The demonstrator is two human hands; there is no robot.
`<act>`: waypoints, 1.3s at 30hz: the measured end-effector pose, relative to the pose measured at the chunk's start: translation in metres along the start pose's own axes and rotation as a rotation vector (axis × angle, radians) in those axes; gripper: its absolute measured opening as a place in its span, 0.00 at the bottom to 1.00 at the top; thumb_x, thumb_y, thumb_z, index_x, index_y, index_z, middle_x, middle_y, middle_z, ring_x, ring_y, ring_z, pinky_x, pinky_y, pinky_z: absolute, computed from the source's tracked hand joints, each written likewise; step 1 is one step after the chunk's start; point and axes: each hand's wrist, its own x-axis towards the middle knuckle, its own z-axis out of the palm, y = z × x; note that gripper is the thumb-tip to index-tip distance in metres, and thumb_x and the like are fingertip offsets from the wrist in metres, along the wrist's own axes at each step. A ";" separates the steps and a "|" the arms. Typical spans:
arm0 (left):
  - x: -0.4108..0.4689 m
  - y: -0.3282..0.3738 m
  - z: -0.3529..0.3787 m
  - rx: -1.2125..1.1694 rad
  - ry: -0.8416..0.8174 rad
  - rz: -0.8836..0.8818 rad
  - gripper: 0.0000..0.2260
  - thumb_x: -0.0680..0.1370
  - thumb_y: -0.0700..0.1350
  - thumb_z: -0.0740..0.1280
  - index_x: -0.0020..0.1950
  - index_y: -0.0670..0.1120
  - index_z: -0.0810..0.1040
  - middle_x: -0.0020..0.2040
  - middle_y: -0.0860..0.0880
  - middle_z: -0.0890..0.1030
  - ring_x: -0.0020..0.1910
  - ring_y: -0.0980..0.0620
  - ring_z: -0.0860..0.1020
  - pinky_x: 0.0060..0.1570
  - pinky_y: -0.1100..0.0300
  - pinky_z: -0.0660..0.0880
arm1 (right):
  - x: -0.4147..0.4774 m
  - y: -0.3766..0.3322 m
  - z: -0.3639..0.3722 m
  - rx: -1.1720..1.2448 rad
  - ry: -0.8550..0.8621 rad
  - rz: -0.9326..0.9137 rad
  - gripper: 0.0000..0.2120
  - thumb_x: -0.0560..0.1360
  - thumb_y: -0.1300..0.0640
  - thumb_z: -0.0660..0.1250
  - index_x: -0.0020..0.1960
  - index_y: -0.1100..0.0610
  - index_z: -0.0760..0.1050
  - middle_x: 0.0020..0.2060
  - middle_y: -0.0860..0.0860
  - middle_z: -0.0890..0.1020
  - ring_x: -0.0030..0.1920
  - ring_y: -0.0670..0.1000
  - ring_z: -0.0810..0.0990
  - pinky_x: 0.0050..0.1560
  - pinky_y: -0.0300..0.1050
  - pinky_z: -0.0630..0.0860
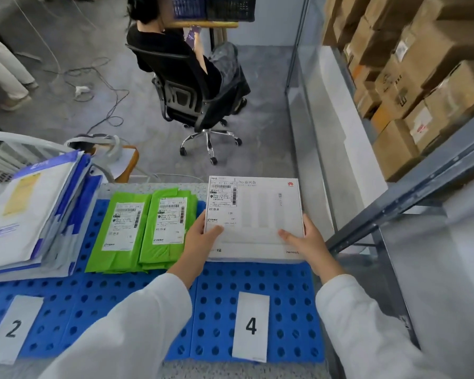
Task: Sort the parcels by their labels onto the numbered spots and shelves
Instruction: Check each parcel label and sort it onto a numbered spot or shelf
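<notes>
Far left, at the near edge: a white card marked 2 [13,328], lying flat on a blue perforated board [219,291]. Behind that card, a tall, leaning stack of blue-and-white mailers [30,214], with a yellow label on the top one.

Next to the right, a green parcel [121,231] and a second green parcel [167,225], side by side and touching, flat on the board, each with a white printed label face up.

Then the left hand [200,236], in a white sleeve, gripping the left edge of a white box [257,214], thumb on top at the bottom of the shipping label, fingers hidden underneath. Box flat and face up at the far right end of the board, directly behind a white card marked 4 [251,326]. Unclear whether resting on the board or held just above. Red logo at the lid's far right corner.

Right hand [309,242], also white-sleeved, holding the box's near right corner, thumb laid across the top, fingers out of sight below.

Further right, a grey metal rack [411,198] loaded with brown cardboard cartons [427,50].

Beyond the board, a person [159,47] in black, seated on a black office chair [186,99].
</notes>
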 end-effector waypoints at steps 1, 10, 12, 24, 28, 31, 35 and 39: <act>0.003 -0.004 0.001 0.013 0.006 -0.005 0.20 0.77 0.40 0.67 0.66 0.58 0.75 0.56 0.58 0.82 0.54 0.54 0.80 0.55 0.53 0.79 | 0.003 0.003 0.001 -0.012 0.000 0.017 0.33 0.70 0.50 0.75 0.71 0.46 0.65 0.58 0.44 0.77 0.57 0.46 0.76 0.54 0.45 0.76; 0.013 -0.030 0.012 0.069 0.070 -0.041 0.20 0.78 0.40 0.66 0.68 0.55 0.73 0.56 0.56 0.81 0.54 0.54 0.79 0.57 0.53 0.78 | 0.014 0.019 0.010 -0.117 -0.010 0.086 0.33 0.74 0.53 0.71 0.74 0.49 0.58 0.66 0.49 0.72 0.67 0.54 0.71 0.66 0.55 0.71; 0.015 -0.031 0.012 0.119 0.077 -0.029 0.20 0.78 0.41 0.66 0.69 0.55 0.73 0.57 0.56 0.80 0.55 0.54 0.79 0.58 0.53 0.78 | 0.016 0.020 0.011 -0.137 -0.011 0.092 0.34 0.75 0.52 0.70 0.75 0.50 0.56 0.67 0.49 0.71 0.68 0.54 0.69 0.66 0.55 0.69; 0.003 0.034 0.000 0.575 0.002 0.200 0.20 0.80 0.40 0.64 0.72 0.45 0.71 0.70 0.49 0.72 0.59 0.57 0.76 0.55 0.74 0.68 | -0.020 -0.014 -0.009 -0.358 0.182 -0.021 0.17 0.80 0.55 0.61 0.67 0.56 0.64 0.66 0.51 0.73 0.54 0.49 0.73 0.50 0.44 0.73; -0.027 0.069 -0.008 0.817 -0.130 0.413 0.19 0.80 0.44 0.63 0.72 0.48 0.70 0.71 0.50 0.72 0.53 0.62 0.74 0.53 0.69 0.67 | -0.053 -0.050 -0.009 -0.520 0.119 -0.151 0.20 0.80 0.52 0.62 0.70 0.55 0.65 0.68 0.50 0.72 0.65 0.52 0.73 0.61 0.45 0.70; -0.051 0.093 -0.018 1.044 -0.207 0.588 0.18 0.80 0.47 0.62 0.71 0.50 0.70 0.69 0.50 0.73 0.66 0.49 0.73 0.62 0.57 0.70 | -0.085 -0.078 -0.013 -0.670 0.081 -0.210 0.21 0.80 0.50 0.62 0.70 0.53 0.65 0.69 0.50 0.71 0.66 0.52 0.72 0.63 0.46 0.70; -0.089 0.124 -0.035 1.225 -0.250 0.760 0.20 0.80 0.50 0.61 0.72 0.49 0.67 0.71 0.51 0.70 0.68 0.50 0.70 0.63 0.55 0.68 | -0.138 -0.117 -0.017 -0.819 0.126 -0.242 0.21 0.79 0.50 0.63 0.70 0.56 0.65 0.67 0.53 0.72 0.64 0.55 0.73 0.62 0.50 0.71; -0.120 0.150 -0.053 1.203 -0.299 0.856 0.19 0.79 0.52 0.63 0.68 0.48 0.70 0.67 0.51 0.73 0.63 0.51 0.73 0.61 0.55 0.70 | -0.188 -0.137 -0.013 -0.853 0.165 -0.233 0.25 0.78 0.47 0.65 0.70 0.57 0.65 0.68 0.55 0.72 0.64 0.55 0.73 0.63 0.49 0.71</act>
